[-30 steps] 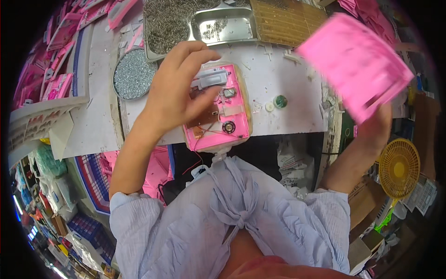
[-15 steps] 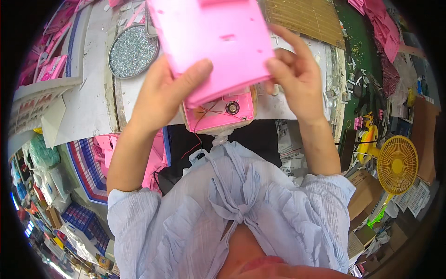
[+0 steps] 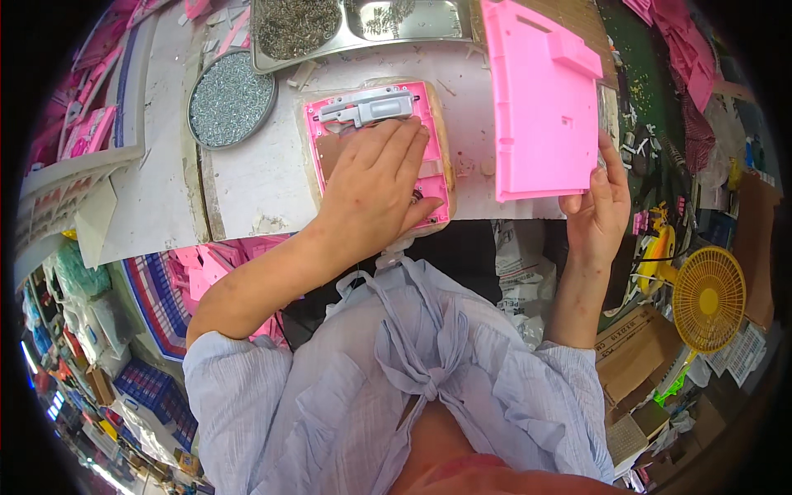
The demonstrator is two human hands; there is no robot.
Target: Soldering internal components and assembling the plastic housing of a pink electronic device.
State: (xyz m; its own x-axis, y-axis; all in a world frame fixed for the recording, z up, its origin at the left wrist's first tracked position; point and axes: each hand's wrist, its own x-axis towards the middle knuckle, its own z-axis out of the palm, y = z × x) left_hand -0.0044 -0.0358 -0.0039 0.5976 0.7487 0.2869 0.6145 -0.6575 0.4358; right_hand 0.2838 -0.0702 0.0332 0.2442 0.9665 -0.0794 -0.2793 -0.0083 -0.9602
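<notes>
A pink plastic housing (image 3: 312, 132) lies open side up on a pale padded base at the bench's near edge. Inside its far end sits a grey and white mechanism (image 3: 367, 108). My left hand (image 3: 375, 177) rests over the middle of the housing, fingers stretched out flat, hiding much of the inside. To the right, my right hand (image 3: 601, 202) grips a pink plastic cover (image 3: 544, 115) by its lower right corner. The cover is tilted up above the bench, with a raised block near its far right edge.
A round dish of small silvery screws (image 3: 232, 101) stands on the left. Behind the housing is a metal tray (image 3: 330, 51) with small metal parts. A blue, white and red basket (image 3: 153, 301) holds pink parts below left. A yellow fan (image 3: 708, 299) is at right.
The pink cover has moved right, out of my left hand and into my right hand alone. My left hand has come down onto the open housing, which the cover was partly hiding.
</notes>
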